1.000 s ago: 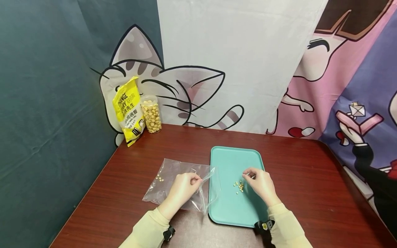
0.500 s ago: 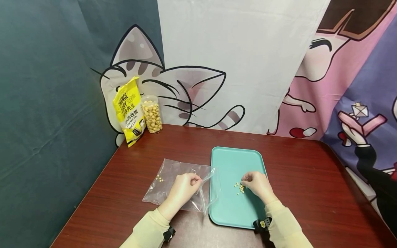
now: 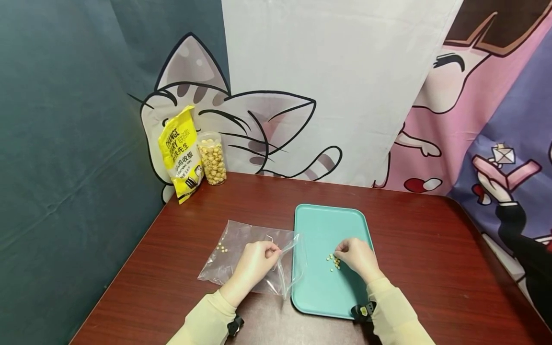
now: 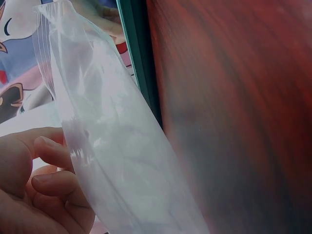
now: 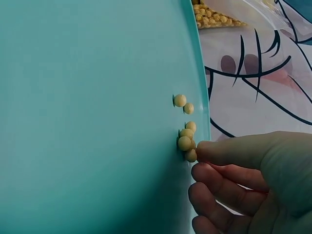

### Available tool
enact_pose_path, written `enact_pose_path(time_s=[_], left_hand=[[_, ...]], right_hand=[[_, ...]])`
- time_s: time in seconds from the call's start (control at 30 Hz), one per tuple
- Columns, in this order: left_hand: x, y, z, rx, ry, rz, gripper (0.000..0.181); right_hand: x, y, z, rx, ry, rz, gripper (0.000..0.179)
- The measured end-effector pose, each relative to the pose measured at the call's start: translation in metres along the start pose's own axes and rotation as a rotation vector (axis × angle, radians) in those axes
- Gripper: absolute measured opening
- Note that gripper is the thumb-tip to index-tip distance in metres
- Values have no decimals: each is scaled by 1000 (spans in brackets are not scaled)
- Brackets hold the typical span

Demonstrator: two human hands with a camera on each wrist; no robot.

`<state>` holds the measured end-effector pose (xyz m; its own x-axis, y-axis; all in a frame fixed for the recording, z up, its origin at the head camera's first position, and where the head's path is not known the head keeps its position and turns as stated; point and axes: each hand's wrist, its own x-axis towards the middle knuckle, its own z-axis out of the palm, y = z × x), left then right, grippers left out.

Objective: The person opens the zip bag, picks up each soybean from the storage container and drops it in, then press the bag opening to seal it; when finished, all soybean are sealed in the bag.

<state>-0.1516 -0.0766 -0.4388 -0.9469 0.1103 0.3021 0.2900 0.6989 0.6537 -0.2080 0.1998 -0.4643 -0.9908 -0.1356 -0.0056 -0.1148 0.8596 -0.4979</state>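
Some beans (image 3: 222,247) lie in the bag (image 3: 247,233) the left hand (image 3: 254,259) pinches, others on the tray (image 3: 325,226) by the right hand (image 3: 360,257), grip unclear

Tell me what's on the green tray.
Small pale balls lie on the tray; in the head view the clear bag overlaps its left edge. The right hand covers part of the tray; anything directly beneath can't be seen.

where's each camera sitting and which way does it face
Head: on the head, facing forward and down at the table; left hand, right hand, sleeves show.
Left wrist: on that wrist, facing the clear bag; left fingers, seemingly the right hand behind.
Right wrist: on that wrist, facing tray and pale balls; right fingers.
Head and right wrist share the pale balls.
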Motion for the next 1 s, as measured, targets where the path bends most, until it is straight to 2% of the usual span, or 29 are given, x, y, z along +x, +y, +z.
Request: enact_pose_path(time_s=[0.37,0.73,1.0], left_hand=[[0,-2,1,5,0,-4,6],[-1,-1,0,13,4,-6,6],[-1,0,-1,11,2,-9,7]], right_hand=[[-3,-2,-1,-1,-3,-10,6],[-7,-3,-2,-4,-2,36,11],[-9,-3,-5,-13,40,34,6]])
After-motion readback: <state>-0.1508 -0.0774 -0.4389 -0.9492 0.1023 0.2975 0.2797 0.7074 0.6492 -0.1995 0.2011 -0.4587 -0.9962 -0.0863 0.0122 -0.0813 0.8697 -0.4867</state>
